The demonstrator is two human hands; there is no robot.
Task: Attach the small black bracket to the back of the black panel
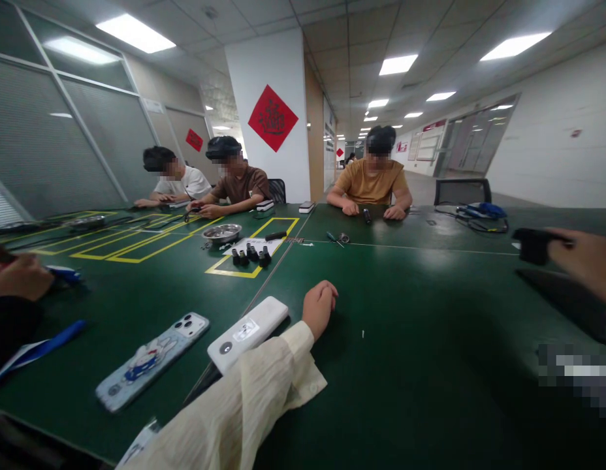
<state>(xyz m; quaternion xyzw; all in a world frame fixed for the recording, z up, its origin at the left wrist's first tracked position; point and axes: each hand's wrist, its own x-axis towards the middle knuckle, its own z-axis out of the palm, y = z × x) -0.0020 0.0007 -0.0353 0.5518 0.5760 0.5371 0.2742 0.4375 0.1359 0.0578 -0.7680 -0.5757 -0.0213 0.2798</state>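
Green table (405, 313) lay under your left hand (320, 307), which rested just ahead of its cream sleeve (264, 391), fingers curled together, nothing visible in them. Your right hand (584, 258), blurred at the right edge, was closed around a black object (535, 247), held near the table's right side; its exact kind was too blurred to tell. A dark flat shape (562, 300) showed just below that hand.

Just left of your left wrist lay a white device (249, 333), a round lens at its near end, partly hidden by your sleeve. Farther left, apart from it, lay a phone (151, 362) in a cartoon rabbit case. A tiny white bit (362, 333) lay to the right of your left hand.

Farther out, several black fittings (254, 253) stood clustered by a white sheet (244, 243), among yellow tape (160, 247) lines, with a metal bowl (222, 233) just behind to the left. A screwdriver (335, 239) lay right of them, beside a small coil (344, 238).

At the left edge, a co-worker's hand (21, 277) reached in from a black sleeve (12, 333), near a blue strap (63, 339). Across the table, a person (376, 176) in an orange shirt rested both hands either side of a small dark item (366, 216).
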